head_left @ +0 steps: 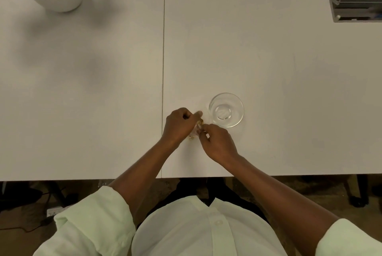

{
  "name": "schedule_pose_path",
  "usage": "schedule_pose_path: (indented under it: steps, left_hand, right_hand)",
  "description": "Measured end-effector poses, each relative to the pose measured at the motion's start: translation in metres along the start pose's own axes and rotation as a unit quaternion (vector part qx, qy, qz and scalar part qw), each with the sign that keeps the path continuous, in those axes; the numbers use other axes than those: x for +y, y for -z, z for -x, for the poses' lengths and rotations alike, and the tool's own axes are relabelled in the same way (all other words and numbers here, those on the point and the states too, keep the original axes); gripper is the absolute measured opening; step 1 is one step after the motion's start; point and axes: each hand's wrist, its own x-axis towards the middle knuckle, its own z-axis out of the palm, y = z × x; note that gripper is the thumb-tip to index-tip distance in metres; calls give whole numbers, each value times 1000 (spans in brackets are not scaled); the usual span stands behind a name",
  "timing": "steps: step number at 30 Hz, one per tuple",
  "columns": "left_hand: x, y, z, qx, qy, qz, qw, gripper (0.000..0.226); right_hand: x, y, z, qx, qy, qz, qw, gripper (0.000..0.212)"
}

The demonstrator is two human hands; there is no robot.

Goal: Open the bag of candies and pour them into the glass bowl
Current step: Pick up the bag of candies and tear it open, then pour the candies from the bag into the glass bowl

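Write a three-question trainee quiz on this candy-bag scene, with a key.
1. True or false: the glass bowl already has candies in it.
2. Which hands hold the bag of candies? A) left hand only B) right hand only C) both
3. Fill in: the bowl stands on the person's ____ side of the bag.

Key: 1 false; 2 C; 3 right.
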Motion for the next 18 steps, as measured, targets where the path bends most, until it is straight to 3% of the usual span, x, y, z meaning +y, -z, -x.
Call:
schedule_pose_path:
  steps: [5, 8, 10, 12, 18]
  left_hand:
    - [-13, 8, -14, 39, 96, 52, 993, 40]
    - [-22, 11, -21, -40, 180, 140, 973, 33]
    - [-23, 14, -23, -85, 220, 246, 940, 19]
    - [-25, 14, -24, -102, 232, 310, 916, 12]
    - [-25, 16, -29, -104, 194, 317, 923, 9]
  right_hand:
    - [-11, 18, -3, 10, 0, -93, 996, 26]
    - [-14, 29, -3, 3, -26, -191, 981, 18]
    - [-13, 35, -3, -7, -42, -240, 970, 22]
    - [-8, 41, -4, -11, -62, -285, 956, 24]
    - [11, 51, -10, -8, -126, -376, 918, 23]
